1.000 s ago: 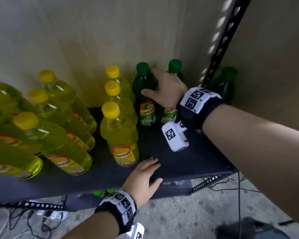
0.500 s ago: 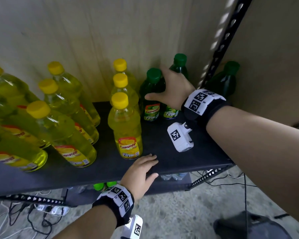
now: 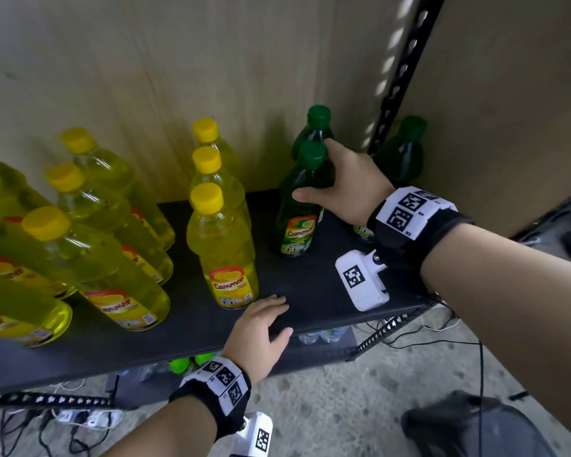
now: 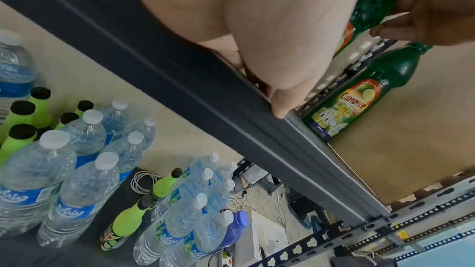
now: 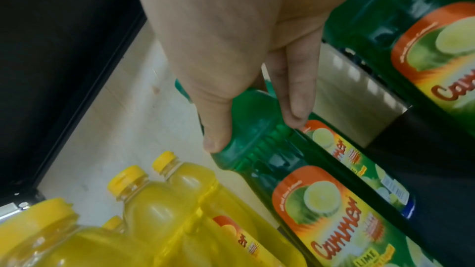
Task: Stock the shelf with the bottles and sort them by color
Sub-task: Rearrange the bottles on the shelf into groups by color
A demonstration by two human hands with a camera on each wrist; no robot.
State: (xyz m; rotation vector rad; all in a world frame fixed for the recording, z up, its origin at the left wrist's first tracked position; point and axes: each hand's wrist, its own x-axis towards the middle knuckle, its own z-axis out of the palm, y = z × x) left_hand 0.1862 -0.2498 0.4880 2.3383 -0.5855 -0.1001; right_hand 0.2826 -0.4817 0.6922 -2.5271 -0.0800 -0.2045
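**Yellows ranked, greens going in on the right**

On the left of the shelf [image 3: 310, 291] stand the yellow bottles [image 3: 223, 245], in rows running from near to far, all upright as far as the wide lens lets one judge. That block looks finished.

The left hand [image 3: 261, 328] lies at the near edge of the shelf, fingers laid flat on top and thumb down over the front lip; it holds nothing and seems only to steady the person.

Right of the yellows, the right hand [image 3: 346, 186] grips the shoulder of a green bottle [image 3: 299, 206], thumb on the near side and fingers wrapped round the far side. The bottle's base is at the shelf; whether it rests fully or is a shade lifted cannot be told. A second green [image 3: 314, 130] stands just behind it, and another is partly hidden under the wrist. A further green [image 3: 401, 153] stands beyond the upright post, far right.

Judged so, the sort is well along: what remains is squaring the greens into their own group.
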